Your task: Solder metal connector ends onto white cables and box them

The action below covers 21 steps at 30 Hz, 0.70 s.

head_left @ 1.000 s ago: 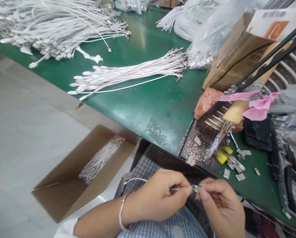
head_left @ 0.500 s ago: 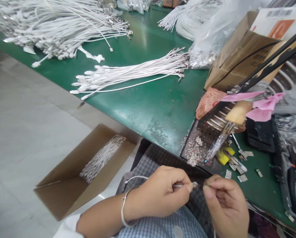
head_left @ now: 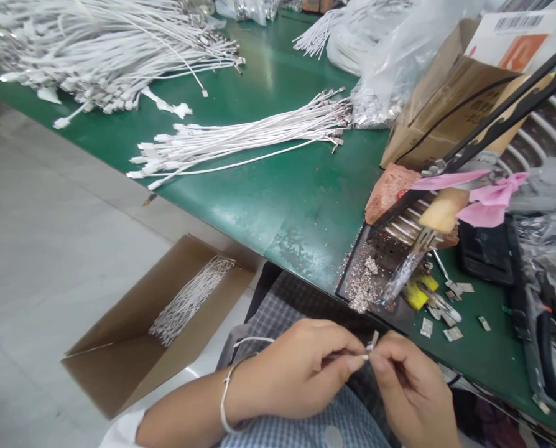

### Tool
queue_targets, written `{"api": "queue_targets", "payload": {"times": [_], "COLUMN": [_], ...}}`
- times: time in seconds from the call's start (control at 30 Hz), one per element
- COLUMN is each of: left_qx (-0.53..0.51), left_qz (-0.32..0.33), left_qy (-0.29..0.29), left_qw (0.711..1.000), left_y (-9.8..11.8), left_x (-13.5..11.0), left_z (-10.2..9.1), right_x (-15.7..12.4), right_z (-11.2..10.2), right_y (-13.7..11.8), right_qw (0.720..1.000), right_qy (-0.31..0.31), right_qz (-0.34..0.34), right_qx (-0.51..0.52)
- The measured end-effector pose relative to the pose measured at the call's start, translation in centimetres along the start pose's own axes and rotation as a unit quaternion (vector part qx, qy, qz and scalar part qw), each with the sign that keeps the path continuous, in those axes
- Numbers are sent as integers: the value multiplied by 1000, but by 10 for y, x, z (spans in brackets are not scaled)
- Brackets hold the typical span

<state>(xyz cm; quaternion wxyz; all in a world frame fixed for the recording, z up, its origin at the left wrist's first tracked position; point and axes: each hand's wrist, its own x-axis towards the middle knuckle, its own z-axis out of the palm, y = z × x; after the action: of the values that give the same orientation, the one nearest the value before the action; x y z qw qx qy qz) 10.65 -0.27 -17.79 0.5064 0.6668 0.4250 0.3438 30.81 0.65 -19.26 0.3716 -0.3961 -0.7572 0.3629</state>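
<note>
Left forearm (head_left: 185, 398) slants up from lower left, wrist (head_left: 236, 392) nearly straight. Left hand (head_left: 301, 367) back upward, thumb and index pinched. Right hand (head_left: 411, 395) fingers curled, thumb pressing toward index; both hands' fingertips nearly meeting.

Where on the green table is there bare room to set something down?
The widest bare patch of green table stretches from the small cable bundle to the reddish brick and the tray. Another lies between the big cable pile and the clear bag. Right of the tray it's crowded with metal pieces and a black device.
</note>
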Motion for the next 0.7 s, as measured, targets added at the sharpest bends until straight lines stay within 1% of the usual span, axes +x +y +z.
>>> {"api": "queue_targets", "payload": {"times": [0.07, 0.17, 0.2, 0.23, 0.3, 0.37, 0.4, 0.47, 0.6, 0.7], "left_qx": [3, -41, -58, -75, -108, -149, -170, -211, -280, -300], "left_qz": [16, 70, 77, 69, 25, -10, -15, -5, 21, 21], "left_qy": [-8, -52, -59, -58, -40, -17, -5, 22, 58, 60], "left_qw": [1000, 995, 994, 993, 993, 989, 985, 977, 958, 952], "left_y": [-1, -2, -3, -3, -4, -5, -5, -8, -13, -15], "left_x": [-1, -1, -1, -1, -2, -5, -7, -11, -17, -18], "left_z": [-2, -5, -5, -4, 1, 10, 16, 28, 50, 57], "right_x": [-1, -6, -7, -9, -11, -10, -10, -8, -4, 0], "right_z": [-7, -15, -15, -14, -7, 2, 7, 15, 20, 16], "right_y": [1, 2, 2, 2, 2, 1, 0, -2, -3, -3], "right_qw": [999, 988, 984, 982, 987, 993, 995, 995, 993, 994], "right_qy": [-36, -126, -141, -138, -83, -11, 17, 54, 77, 62], "right_qz": [15, 70, 90, 102, 93, 55, 31, -6, -46, -63], "right_qx": [18, 52, 65, 78, 102, 103, 96, 84, 77, 62]}}
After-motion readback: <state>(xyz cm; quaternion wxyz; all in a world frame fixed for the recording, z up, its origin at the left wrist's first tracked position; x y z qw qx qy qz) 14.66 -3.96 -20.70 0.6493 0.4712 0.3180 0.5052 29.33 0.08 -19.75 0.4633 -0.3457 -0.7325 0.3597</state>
